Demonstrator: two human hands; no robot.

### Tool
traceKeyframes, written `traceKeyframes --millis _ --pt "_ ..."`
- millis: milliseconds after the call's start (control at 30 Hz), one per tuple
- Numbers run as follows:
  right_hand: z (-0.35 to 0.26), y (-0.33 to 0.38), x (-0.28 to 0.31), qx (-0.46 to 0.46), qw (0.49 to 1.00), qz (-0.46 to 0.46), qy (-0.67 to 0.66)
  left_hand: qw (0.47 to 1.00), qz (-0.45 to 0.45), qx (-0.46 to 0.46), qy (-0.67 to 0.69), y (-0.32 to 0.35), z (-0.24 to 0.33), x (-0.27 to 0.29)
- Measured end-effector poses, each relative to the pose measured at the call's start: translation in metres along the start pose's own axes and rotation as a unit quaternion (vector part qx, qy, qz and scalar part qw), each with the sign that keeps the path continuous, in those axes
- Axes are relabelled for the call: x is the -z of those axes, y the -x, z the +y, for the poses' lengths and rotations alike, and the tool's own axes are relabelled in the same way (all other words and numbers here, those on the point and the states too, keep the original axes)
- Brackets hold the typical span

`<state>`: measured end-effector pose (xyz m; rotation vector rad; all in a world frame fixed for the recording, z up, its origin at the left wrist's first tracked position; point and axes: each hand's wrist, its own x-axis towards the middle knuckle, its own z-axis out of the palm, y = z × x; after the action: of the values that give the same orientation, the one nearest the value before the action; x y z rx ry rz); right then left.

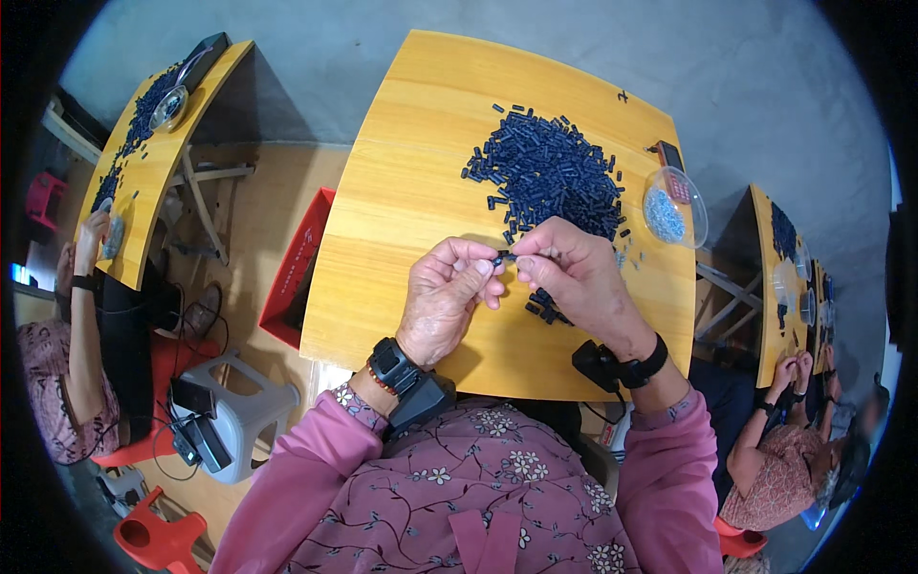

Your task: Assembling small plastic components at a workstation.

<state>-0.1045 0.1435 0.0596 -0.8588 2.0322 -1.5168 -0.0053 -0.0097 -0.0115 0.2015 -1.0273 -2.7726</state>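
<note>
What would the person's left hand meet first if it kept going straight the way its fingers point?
The left hand points right, so it would most likely meet the right hand, whose fingers pinch the same small dark piece.

red crate (298, 273), grey stool (244, 407) — beside the table (402, 201)

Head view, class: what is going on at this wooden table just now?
A person in a pink floral top sits at a yellow wooden table. The left hand and right hand meet above it, pinching a small dark piece between their fingertips. A heap of dark blue pieces lies beyond, beside a clear bowl holding small pale bits. Other people sit at similar tables either side.
</note>
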Motion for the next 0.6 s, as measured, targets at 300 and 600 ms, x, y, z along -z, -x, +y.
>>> traceKeyframes --millis 300,600 --pt "-0.0038 -0.0004 -0.008 0.008 1.0 0.001 0.021 1.0 0.0 -0.005 0.001 0.0004 -0.0014 0.0025" --pt "-0.0024 -0.0018 -0.009 0.011 0.999 0.013 0.034 1.0 0.007 -0.001 0.005 0.0006 0.0005 0.0"
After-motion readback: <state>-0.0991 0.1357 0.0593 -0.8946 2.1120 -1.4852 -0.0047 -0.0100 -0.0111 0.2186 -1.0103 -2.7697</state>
